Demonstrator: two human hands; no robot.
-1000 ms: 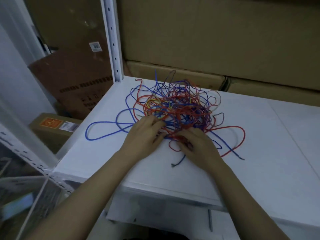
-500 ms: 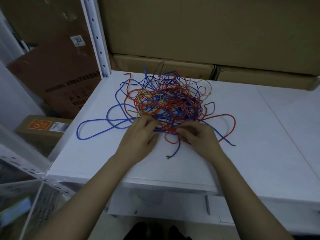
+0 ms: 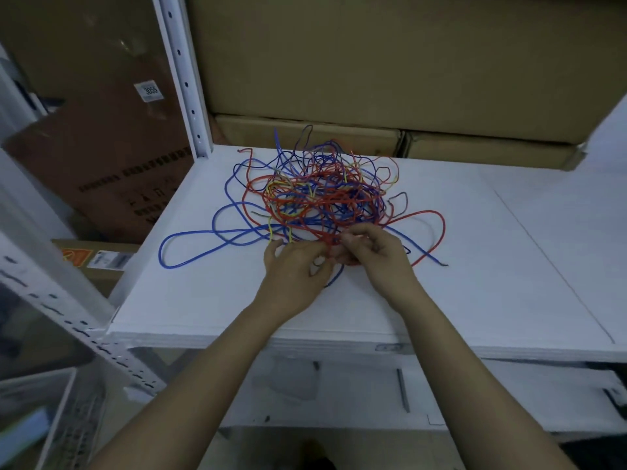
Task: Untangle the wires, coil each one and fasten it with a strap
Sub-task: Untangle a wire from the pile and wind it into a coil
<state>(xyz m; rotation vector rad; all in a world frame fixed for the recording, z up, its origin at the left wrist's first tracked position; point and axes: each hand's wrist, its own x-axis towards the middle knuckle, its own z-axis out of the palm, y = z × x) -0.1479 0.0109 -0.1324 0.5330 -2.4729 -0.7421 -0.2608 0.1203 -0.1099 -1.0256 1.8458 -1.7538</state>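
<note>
Both hands had lifted off the bench (image 3: 509, 283), left hand (image 3: 294, 272) and right hand (image 3: 376, 257) curling fingers (image 3: 353, 236) to pinch red strands at the tangle (image 3: 322, 198), starting the untangling.

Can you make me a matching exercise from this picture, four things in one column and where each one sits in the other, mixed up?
Things:
1. blue loop
2. red loop
3. cardboard boxes
4. hands (left hand, right hand)

Places:
A. at the near edge of the wire tangle
B. stretching out left of the tangle
C. behind the tangle
D. curving out right of the tangle

Pairs: 1-B, 2-D, 3-C, 4-A
</note>
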